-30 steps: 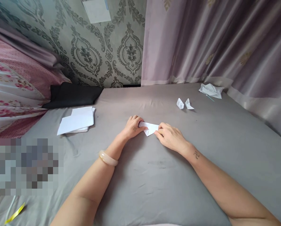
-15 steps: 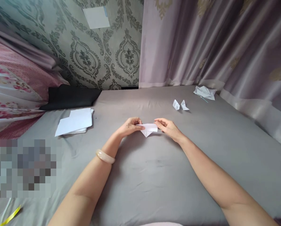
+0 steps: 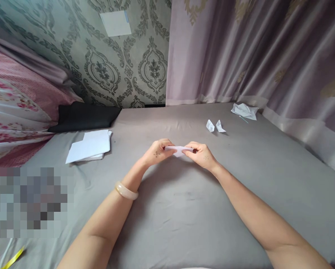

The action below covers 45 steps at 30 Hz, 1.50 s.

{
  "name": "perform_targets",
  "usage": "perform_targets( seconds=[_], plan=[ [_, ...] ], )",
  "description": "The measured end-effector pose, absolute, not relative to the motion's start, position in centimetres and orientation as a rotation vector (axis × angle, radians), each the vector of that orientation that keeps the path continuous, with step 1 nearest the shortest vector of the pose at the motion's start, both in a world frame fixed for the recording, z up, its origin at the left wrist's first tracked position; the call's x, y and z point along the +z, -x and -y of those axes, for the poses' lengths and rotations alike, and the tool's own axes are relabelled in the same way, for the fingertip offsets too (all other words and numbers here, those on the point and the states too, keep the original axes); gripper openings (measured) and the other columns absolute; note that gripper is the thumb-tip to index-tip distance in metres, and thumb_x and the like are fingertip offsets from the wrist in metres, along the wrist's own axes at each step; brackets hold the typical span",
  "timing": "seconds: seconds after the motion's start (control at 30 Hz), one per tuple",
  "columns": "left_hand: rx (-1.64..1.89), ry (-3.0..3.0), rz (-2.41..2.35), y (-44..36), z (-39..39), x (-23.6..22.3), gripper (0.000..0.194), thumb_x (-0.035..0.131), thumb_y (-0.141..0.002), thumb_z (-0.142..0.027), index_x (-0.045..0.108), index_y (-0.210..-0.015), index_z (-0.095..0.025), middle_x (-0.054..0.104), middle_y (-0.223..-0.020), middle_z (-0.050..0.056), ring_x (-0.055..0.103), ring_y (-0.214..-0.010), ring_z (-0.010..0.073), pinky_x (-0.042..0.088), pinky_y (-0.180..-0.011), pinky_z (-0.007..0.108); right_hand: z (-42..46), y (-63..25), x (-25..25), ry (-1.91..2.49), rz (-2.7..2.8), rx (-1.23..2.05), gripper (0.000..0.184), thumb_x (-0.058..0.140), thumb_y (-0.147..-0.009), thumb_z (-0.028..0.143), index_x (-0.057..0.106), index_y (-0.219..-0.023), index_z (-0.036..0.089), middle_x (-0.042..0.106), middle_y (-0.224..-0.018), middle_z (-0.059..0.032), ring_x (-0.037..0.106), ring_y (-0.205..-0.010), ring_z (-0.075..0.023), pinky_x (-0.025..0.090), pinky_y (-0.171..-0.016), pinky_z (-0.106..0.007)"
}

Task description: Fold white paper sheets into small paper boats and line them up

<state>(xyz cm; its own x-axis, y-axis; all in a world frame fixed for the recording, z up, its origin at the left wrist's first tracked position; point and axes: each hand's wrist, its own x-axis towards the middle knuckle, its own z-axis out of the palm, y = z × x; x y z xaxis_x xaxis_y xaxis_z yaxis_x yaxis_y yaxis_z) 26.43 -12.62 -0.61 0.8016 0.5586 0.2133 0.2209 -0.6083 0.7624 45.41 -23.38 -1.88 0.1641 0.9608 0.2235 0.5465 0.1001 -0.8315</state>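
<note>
A small folded sheet of white paper [image 3: 179, 151] is held between my two hands above the grey bed sheet. My left hand [image 3: 159, 152] pinches its left end, thumb on the near face and fingers behind. On the other end, my right hand [image 3: 201, 154] grips in the same way, thumb pointing inward. The thumbs lie a short gap apart, and my fingers cover both ends of the paper. Beyond my right hand stand two small folded paper boats [image 3: 210, 126], side by side.
A stack of white paper [image 3: 90, 145] lies at left, with a black cloth [image 3: 85, 116] behind it. At the far right is a pile of folded papers [image 3: 244, 111] beside a thin stick. A yellow strip [image 3: 13, 257] lies at the near left. Curtains [image 3: 206, 52] border the grey sheet [image 3: 184, 224].
My right hand has moved from the paper's right edge to a full pinch on it. The paper has tipped, and its lower pointed flap shows less.
</note>
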Motion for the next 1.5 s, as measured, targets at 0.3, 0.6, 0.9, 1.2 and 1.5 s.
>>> perform_targets(
  seconds=[0.3, 0.6, 0.9, 1.2, 1.5],
  plan=[
    [0.531, -3.132, -0.515, -27.2, 13.4, -1.8, 0.034, 0.03, -0.099, -0.023, 0.062, -0.093, -0.016, 0.064, -0.095, 0.011, 0.05, -0.085, 0.0217, 0.034, -0.072, 0.035, 23.8, -44.9, -2.5, 1.756, 2.121, -0.441, 0.033, 0.037, -0.095, 0.014, 0.069, -0.094, 0.019, 0.067, -0.091, -0.0068, 0.049, -0.083, -0.02, 0.031, -0.075, -0.034],
    [0.289, -3.243, -0.444, -27.4, 14.3, -2.3, 0.025, 0.037, -0.093, -0.014, 0.061, -0.086, -0.016, 0.061, -0.087, 0.011, 0.051, -0.084, 0.0236, 0.034, -0.07, 0.036, 24.6, -44.3, -3.4, 1.844, 2.183, -0.308, 0.026, 0.043, -0.093, 0.012, 0.067, -0.09, 0.019, 0.064, -0.09, -0.0063, 0.048, -0.084, -0.0196, 0.031, -0.075, -0.032],
    [0.256, -2.892, -0.666, -26.8, 13.8, -2.0, 0.023, 0.045, -0.089, -0.018, 0.068, -0.089, -0.018, 0.065, -0.092, 0.009, 0.057, -0.089, 0.0228, 0.042, -0.075, 0.034, 24.6, -45.5, -3.5, 1.8, 1.878, 0.146, 0.017, 0.056, -0.09, 0.026, 0.072, -0.087, 0.021, 0.066, -0.091, -0.0041, 0.056, -0.086, -0.0169, 0.041, -0.078, -0.029],
    [0.358, -2.329, -0.886, -25.9, 12.3, -2.2, 0.02, 0.06, -0.081, -0.034, 0.07, -0.074, -0.018, 0.066, -0.085, 0.006, 0.059, -0.076, 0.0183, 0.046, -0.071, 0.029, 23.7, -46.5, -3.2, 1.885, 1.554, 0.52, 0.023, 0.059, -0.083, 0.042, 0.076, -0.079, 0.026, 0.066, -0.084, -0.0006, 0.059, -0.072, -0.0135, 0.043, -0.068, -0.027],
    [0.274, -2.243, -0.753, -24.9, 11.7, -1.2, 0.024, 0.06, -0.079, -0.036, 0.074, -0.076, -0.018, 0.064, -0.085, 0.004, 0.06, -0.078, 0.0175, 0.046, -0.068, 0.026, 23.8, -46.3, -2.5, 1.897, 1.537, 0.577, 0.021, 0.061, -0.081, 0.04, 0.076, -0.078, 0.025, 0.065, -0.084, -0.001, 0.057, -0.071, -0.0139, 0.042, -0.069, -0.028]
  ],
)
